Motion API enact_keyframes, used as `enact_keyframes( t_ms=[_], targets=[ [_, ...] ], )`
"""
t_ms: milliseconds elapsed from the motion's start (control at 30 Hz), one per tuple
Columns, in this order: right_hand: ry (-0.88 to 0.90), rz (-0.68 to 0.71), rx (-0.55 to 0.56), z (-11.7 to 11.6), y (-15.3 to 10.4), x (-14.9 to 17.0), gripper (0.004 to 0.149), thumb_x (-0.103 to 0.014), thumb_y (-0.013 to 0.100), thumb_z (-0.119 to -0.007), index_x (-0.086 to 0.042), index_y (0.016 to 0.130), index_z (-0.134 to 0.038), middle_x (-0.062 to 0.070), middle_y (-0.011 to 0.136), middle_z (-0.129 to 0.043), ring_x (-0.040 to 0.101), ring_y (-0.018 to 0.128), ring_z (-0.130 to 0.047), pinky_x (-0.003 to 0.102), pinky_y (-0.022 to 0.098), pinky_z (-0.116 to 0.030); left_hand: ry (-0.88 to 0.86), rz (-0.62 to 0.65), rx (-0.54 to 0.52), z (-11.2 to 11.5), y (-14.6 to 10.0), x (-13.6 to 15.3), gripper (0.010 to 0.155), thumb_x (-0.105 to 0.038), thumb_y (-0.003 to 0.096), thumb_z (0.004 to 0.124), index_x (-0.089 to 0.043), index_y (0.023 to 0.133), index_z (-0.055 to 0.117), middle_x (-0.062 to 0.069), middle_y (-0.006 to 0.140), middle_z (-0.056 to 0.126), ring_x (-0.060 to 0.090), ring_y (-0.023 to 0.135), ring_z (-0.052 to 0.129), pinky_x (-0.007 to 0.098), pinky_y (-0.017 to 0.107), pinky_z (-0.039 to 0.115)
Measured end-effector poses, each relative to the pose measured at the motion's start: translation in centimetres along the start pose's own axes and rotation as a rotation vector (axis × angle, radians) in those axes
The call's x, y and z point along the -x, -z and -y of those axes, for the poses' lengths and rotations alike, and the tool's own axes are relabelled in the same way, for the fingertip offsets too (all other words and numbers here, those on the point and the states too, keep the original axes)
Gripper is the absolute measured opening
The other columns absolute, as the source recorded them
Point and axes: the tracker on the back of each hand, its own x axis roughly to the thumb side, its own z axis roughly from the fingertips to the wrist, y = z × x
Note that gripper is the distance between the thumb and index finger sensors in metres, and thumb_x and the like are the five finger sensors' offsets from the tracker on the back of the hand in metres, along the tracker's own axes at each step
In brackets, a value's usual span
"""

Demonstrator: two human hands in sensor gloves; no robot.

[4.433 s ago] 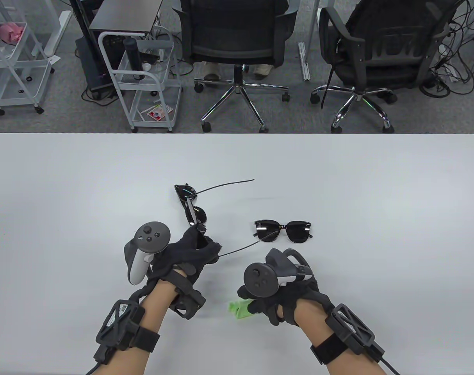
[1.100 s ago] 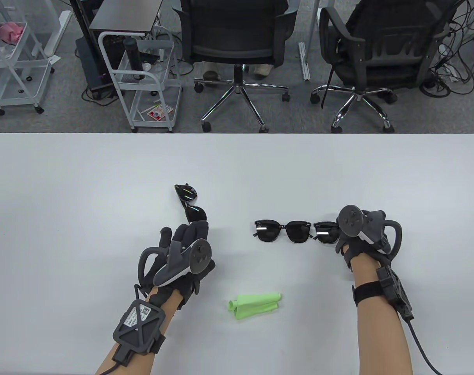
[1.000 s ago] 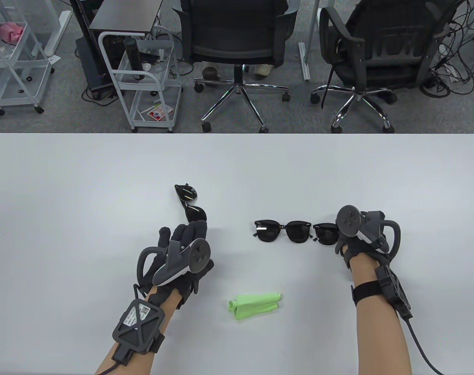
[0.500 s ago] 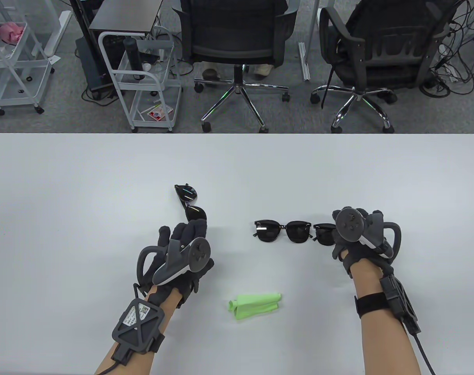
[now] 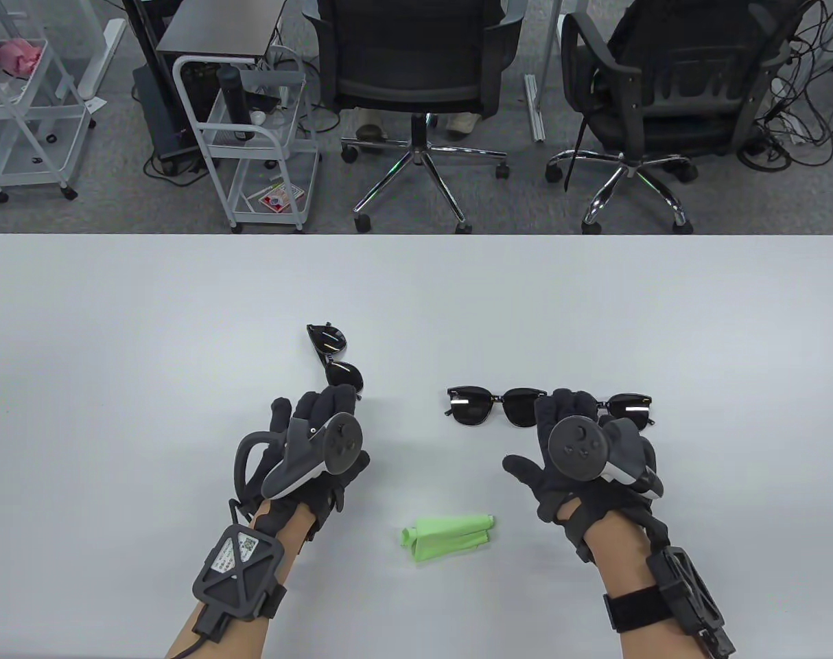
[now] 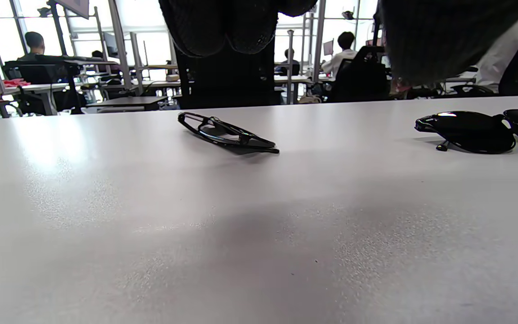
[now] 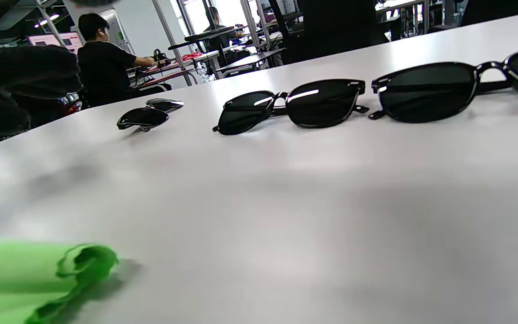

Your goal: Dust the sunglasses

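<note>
On the white bench (image 5: 114, 329), furthest left, the left hand (image 5: 317, 439) rests palm down with its fingers (image 5: 327, 405) straight and relaxed, holding nothing; the fingertips lie just beside the near lens of the first sunglasses (image 5: 334, 357). That pair lies folded and turned so it runs away from the person, and the left wrist view shows it flat on the bench (image 6: 227, 133). Nearer the person, between the two hands, a crumpled green cloth (image 5: 447, 537) lies on the bench, touched by neither hand. Right of centre the second sunglasses (image 5: 497, 406) lie with dark lenses facing up, and just beside them on the right are the third sunglasses (image 5: 629, 408), partly hidden in the table view by the right hand (image 5: 581, 453). The right wrist view shows the two pairs end to end (image 7: 292, 106) (image 7: 457, 90), very close, though I cannot tell whether they touch. The right hand hovers over the near edge of the third pair, fingers (image 5: 567, 405) spread and loosely extended, thumb out to the left, gripping nothing
</note>
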Motion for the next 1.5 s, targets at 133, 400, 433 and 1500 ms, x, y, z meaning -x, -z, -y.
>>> enact_keyframes(
  t_ms=[133, 400, 433, 1500],
  targets=[
    [0.039, 0.018, 0.008, 0.1, 0.1, -0.1, 0.092, -0.065, 0.047, -0.057, 0.0, 0.107, -0.032, 0.031, 0.11, -0.023, 0.059, 0.095, -0.021, 0.074, 0.058, -0.026, -0.155, -0.037, -0.035, -1.9, 0.6, 1.1, 0.083, -0.058, 0.0376, 0.077, -0.034, 0.109, 0.043, -0.006, 0.115, 0.053, 0.028, 0.11, 0.062, 0.06, 0.077, 0.043],
    [0.053, 0.017, -0.007, 0.1, 0.3, 0.1, 0.089, -0.063, 0.047, -0.06, 0.0, 0.107, -0.04, 0.031, 0.11, -0.031, 0.059, 0.095, -0.028, 0.074, 0.058, -0.03, 0.101, -0.059, -0.041, -4.3, 4.0, 1.6, 0.059, -0.043, 0.0397, 0.08, -0.044, 0.098, 0.073, -0.011, 0.113, 0.061, 0.024, 0.11, 0.066, 0.058, 0.079, 0.047],
    [0.053, 0.017, -0.012, 0.1, 0.3, 0.2, 0.089, -0.063, 0.047, -0.06, 0.0, 0.107, -0.04, 0.031, 0.111, -0.031, 0.059, 0.096, -0.028, 0.074, 0.058, -0.03, 0.112, -0.069, -0.034, -4.1, 4.8, 1.7, 0.057, -0.041, 0.0397, 0.081, -0.045, 0.097, 0.075, -0.012, 0.113, 0.061, 0.023, 0.11, 0.066, 0.057, 0.079, 0.048],
    [0.094, 0.022, -0.052, 0.1, 0.6, 1.5, 0.086, -0.06, 0.048, -0.064, -0.003, 0.108, -0.044, 0.031, 0.111, -0.03, 0.059, 0.095, -0.026, 0.075, 0.058, -0.03, 0.202, -0.084, 0.12, 1.8, 14.2, 4.0, 0.052, -0.052, 0.0316, 0.086, -0.05, 0.084, 0.083, -0.017, 0.113, 0.053, 0.021, 0.113, 0.051, 0.057, 0.081, 0.042]
  ],
)
